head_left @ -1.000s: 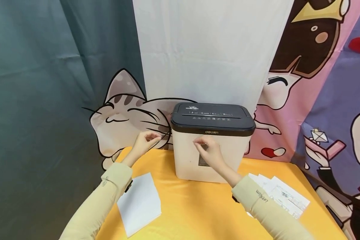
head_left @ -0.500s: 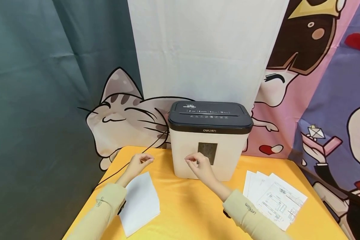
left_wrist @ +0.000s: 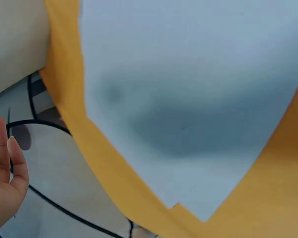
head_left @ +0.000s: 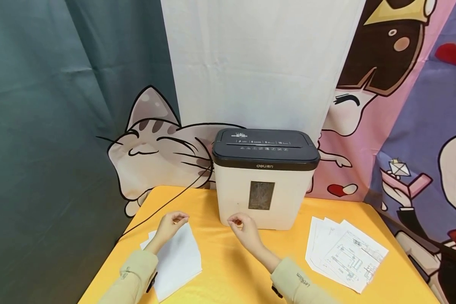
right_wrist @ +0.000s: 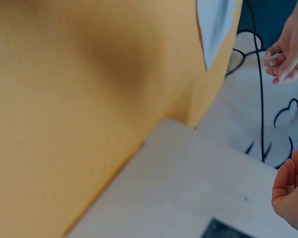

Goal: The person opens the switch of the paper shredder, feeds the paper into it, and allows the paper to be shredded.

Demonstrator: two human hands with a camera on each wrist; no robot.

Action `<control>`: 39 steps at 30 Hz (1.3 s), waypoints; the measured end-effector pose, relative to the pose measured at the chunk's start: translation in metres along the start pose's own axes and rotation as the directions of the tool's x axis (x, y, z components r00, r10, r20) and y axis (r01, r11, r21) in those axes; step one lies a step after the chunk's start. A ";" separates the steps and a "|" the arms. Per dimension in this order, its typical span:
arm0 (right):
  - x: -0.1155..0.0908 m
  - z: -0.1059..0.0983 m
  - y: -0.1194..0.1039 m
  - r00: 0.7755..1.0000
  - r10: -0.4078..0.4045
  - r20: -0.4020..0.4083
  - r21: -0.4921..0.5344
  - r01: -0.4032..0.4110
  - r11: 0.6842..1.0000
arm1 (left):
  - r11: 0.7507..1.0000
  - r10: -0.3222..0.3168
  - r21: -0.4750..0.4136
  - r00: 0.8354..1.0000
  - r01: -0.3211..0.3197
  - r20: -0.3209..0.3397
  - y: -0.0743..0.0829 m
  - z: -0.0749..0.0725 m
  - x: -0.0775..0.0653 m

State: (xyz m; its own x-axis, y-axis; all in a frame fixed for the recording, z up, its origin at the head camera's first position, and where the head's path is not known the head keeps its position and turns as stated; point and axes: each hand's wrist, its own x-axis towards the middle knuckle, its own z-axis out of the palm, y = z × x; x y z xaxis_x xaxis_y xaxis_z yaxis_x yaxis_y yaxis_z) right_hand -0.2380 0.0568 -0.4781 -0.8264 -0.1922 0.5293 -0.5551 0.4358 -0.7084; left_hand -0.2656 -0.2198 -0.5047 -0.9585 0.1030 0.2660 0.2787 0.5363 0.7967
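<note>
My left hand (head_left: 169,226) hovers over a stack of white paper (head_left: 178,261), its fingers loosely curled and holding nothing. In the left wrist view only part of that hand (left_wrist: 7,183) shows at the edge. My right hand (head_left: 245,230) is in front of the lower body of a paper shredder (head_left: 265,177), fingers bent toward the thumb with nothing held. The right wrist view has the right hand (right_wrist: 292,191) at the lower right and the left hand above it. The shredder has a dark lid with a slot and a small front window.
Printed sheets with line drawings (head_left: 351,257) lie fanned at the right on the yellow tablecloth (head_left: 224,270). A black cord (head_left: 163,205) runs from the shredder over the table's left edge. A patterned cloth backdrop (head_left: 273,63) hangs close behind.
Both hands have come down and back toward the front, away from the shredder. Its front window, partly covered before by the right hand, is now in full view.
</note>
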 end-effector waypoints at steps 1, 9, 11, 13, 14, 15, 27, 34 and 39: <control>-0.003 0.004 0.002 1.000 0.005 0.007 0.008 -0.005 1.000 | 1.000 -0.003 0.014 1.000 0.003 -0.006 -0.003 0.001 -0.002; -0.023 0.034 0.014 0.995 0.004 0.096 0.021 -0.006 1.000 | 0.991 -0.046 0.125 0.996 0.056 -0.078 -0.022 0.004 -0.017; -0.026 0.041 0.015 0.993 0.025 0.120 0.031 -0.028 0.999 | 0.987 -0.058 0.143 0.994 0.070 -0.088 -0.028 0.003 -0.021; -0.031 0.047 0.016 0.989 0.058 0.139 0.050 -0.065 0.997 | 0.982 -0.074 0.165 0.993 0.087 -0.088 -0.034 0.003 -0.025; -0.033 0.050 0.015 0.985 0.082 0.149 0.063 -0.092 0.994 | 0.979 -0.084 0.177 0.993 0.099 -0.087 -0.037 0.002 -0.027; -0.036 0.053 0.015 0.982 0.102 0.156 0.068 -0.114 0.991 | 0.976 -0.097 0.189 0.992 0.112 -0.086 -0.040 0.002 -0.028; -0.064 0.083 0.001 0.858 0.387 0.339 0.282 -0.485 0.828 | 0.937 -0.101 0.326 0.990 0.130 -0.103 -0.064 -0.004 -0.047; -0.068 0.087 -0.003 0.786 0.501 0.363 0.315 -0.609 0.728 | 0.897 -0.211 0.389 0.977 0.210 -0.039 -0.065 -0.009 -0.046; -0.070 0.089 -0.004 0.767 0.538 0.349 0.344 -0.639 0.688 | 0.868 -0.271 0.430 0.963 0.248 -0.009 -0.064 -0.015 -0.043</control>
State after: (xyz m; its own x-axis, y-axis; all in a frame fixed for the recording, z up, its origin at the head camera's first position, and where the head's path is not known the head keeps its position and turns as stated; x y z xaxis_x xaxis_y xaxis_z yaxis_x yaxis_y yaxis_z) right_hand -0.1861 -0.0100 -0.5538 -0.9658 -0.2197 -0.1380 0.1136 0.1198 -0.9863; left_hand -0.2418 -0.2711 -0.5593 -0.9975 -0.0534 0.0452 -0.0218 0.8513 0.5243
